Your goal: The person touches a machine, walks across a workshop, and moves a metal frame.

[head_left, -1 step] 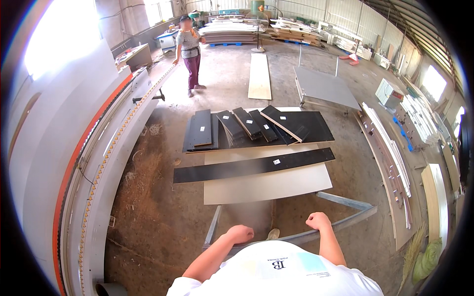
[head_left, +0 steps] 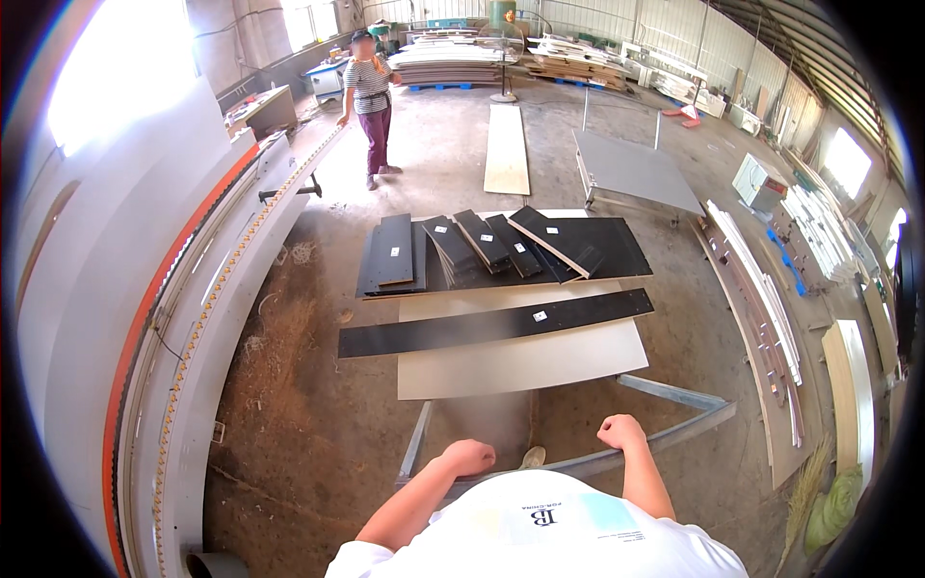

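My left hand point(head_left: 469, 458) is curled closed in front of my shirt, above the near side of a grey metal frame point(head_left: 674, 405). To its right, my right hand point(head_left: 621, 432) makes a loose fist over the same frame. Nothing shows in either hand. Beyond them, a long black board point(head_left: 482, 326) with a small white label lies across a pale panel point(head_left: 520, 374). Farther off, several shorter black boards point(head_left: 395, 252) lie slanted on a wide black panel point(head_left: 617, 246); some show white labels.
A long machine point(head_left: 145, 337) with an orange strip runs down the left. A person point(head_left: 371, 106) stands at its far end. At right are a grey-topped table point(head_left: 636, 171) and stacked strips point(head_left: 761, 328). A pale board point(head_left: 506, 149) and a fan point(head_left: 502, 58) are farther back.
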### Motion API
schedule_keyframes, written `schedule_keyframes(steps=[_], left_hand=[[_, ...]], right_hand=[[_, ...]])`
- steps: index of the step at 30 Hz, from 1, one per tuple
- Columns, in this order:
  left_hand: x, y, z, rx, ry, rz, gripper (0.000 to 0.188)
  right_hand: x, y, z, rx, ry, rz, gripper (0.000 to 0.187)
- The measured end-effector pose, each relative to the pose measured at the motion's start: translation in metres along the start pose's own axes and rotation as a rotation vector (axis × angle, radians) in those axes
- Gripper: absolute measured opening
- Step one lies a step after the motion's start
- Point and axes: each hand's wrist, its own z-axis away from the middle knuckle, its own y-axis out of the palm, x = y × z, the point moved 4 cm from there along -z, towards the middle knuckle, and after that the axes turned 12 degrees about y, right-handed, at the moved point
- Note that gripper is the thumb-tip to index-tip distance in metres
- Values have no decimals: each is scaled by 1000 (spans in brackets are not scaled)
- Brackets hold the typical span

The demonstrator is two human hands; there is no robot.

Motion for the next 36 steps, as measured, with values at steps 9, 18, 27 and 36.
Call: schedule_keyframes(steps=[9,18,27,36], left_hand=[[5,6,-2,-3,58,7,22],[2,-3,1,-200,177,39,35],[-4,-6,4,-142,144,-42,28],[-24,-20,7,33,-33,-68,31]], right_hand=[[-9,3,-1,-53,-19,-98,20],[-12,0,-1,-141,-16,-205,18],[-5,0,0,-81,-53,-132,22],[11,-13,15,-2,-21,4,27]])
